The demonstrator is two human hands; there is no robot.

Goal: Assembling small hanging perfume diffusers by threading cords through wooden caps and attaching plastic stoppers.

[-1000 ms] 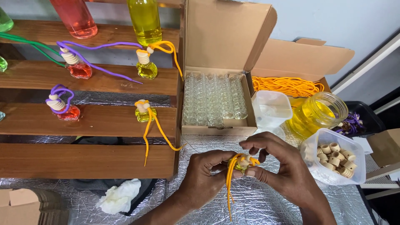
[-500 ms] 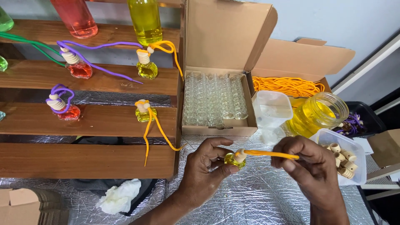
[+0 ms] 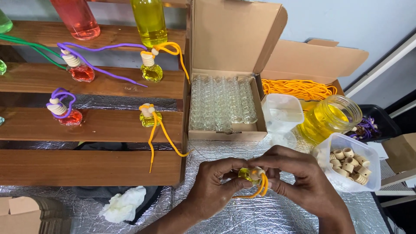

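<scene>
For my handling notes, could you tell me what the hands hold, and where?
Both hold one small yellow bottle: left hand pinches its body, right hand grips the wooden cap and looped orange cord.

Two hands, left (image 3: 214,190) and right (image 3: 299,180), are holding one small yellow bottle (image 3: 249,174). Four corded small bottles are sitting on the shelves: two red (image 3: 81,73) (image 3: 69,117), two yellow (image 3: 151,72) (image 3: 149,118). Two cardboard boxes (image 3: 234,43) (image 3: 316,60) are standing open.

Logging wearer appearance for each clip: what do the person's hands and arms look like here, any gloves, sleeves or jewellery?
Both are bare. The left hand and right hand wear no gloves, and no rings, watch or bracelet show. Both forearms are uncovered as far as the bottom edge of the picture, with no sleeve in view. Fingernails are short and unpainted.
</scene>
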